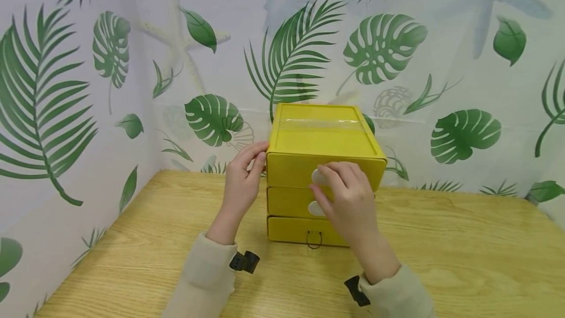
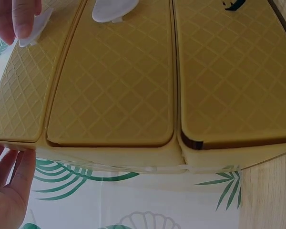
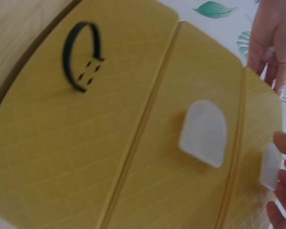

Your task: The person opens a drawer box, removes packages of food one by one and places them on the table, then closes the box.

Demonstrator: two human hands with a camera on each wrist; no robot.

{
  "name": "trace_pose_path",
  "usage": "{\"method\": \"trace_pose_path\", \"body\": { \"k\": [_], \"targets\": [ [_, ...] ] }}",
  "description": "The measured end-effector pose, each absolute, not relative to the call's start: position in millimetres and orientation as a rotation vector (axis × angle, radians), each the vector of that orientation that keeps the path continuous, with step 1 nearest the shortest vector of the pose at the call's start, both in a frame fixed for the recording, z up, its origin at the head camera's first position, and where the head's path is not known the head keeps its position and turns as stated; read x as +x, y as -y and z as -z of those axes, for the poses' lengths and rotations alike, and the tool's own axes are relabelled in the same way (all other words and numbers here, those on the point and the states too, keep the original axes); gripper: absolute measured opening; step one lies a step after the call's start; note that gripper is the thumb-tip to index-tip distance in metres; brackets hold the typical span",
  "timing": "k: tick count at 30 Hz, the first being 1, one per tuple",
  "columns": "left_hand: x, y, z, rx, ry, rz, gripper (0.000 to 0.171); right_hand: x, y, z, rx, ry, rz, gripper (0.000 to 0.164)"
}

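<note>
A yellow three-drawer box (image 1: 326,141) stands on the table, its drawers pushed in. My left hand (image 1: 243,171) touches the box's left side near the top; in the left wrist view its fingers (image 2: 24,174) lie along the side edge. My right hand (image 1: 350,195) is at the top drawer's white pull tab (image 1: 319,176), fingertips above it and thumb below. In the right wrist view, that tab lies between the curled fingers (image 3: 282,200). The middle drawer has a similar white tab (image 3: 203,133). A thin dark loop (image 1: 314,240) hangs on the bottom drawer.
The box stands on a wood-grain table (image 1: 441,254). Behind it hangs a white cloth (image 1: 309,28) printed with green leaves. Clear tape (image 1: 320,124) runs across the box's top. A black strap (image 1: 244,261) is at the left sleeve, another black piece (image 1: 356,291) at the right.
</note>
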State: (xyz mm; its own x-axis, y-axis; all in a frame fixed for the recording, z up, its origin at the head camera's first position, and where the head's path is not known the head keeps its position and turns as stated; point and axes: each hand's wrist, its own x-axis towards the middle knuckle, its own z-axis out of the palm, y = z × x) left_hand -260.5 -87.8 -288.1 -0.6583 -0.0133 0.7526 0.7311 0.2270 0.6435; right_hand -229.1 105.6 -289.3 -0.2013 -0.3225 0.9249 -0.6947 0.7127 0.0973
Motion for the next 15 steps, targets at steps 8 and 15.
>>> {"method": "trace_pose_path", "body": {
  "k": [8, 15],
  "targets": [
    [-259, 87, 287, -0.651, 1.872, 1.494, 0.024, -237, -110, 294, 0.894, 1.741, -0.304, 0.029],
    [-259, 87, 287, -0.656, 1.867, 1.499, 0.024, -241, -111, 297, 0.911, 1.717, -0.257, 0.028]
  ]
}}
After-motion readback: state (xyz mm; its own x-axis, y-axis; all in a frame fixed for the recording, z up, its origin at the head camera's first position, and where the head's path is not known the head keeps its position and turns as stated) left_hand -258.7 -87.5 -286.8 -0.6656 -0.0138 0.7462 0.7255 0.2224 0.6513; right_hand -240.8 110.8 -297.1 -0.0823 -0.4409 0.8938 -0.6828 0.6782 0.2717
